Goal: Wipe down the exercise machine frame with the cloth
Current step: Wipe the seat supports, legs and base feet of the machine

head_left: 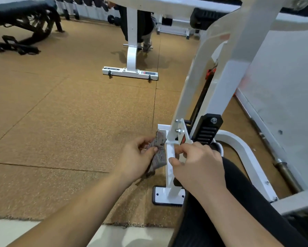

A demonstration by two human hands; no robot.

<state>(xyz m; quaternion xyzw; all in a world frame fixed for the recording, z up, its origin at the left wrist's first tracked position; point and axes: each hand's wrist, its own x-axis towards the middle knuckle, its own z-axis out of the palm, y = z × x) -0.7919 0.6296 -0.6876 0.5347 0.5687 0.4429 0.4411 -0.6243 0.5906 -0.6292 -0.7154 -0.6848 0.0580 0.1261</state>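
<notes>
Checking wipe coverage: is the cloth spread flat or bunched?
Bunched. The left hand pinches the cloth as a crumpled wad beside the white frame post, which the right hand grips.

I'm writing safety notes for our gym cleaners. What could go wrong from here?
The cloth in the left hand is bunched near the protruding bolts, so it could snag. The right hand pinches the frame at a thin edge; fingers could scrape if it slips. The barbell lying to the right could trip the person on standing up.
</notes>
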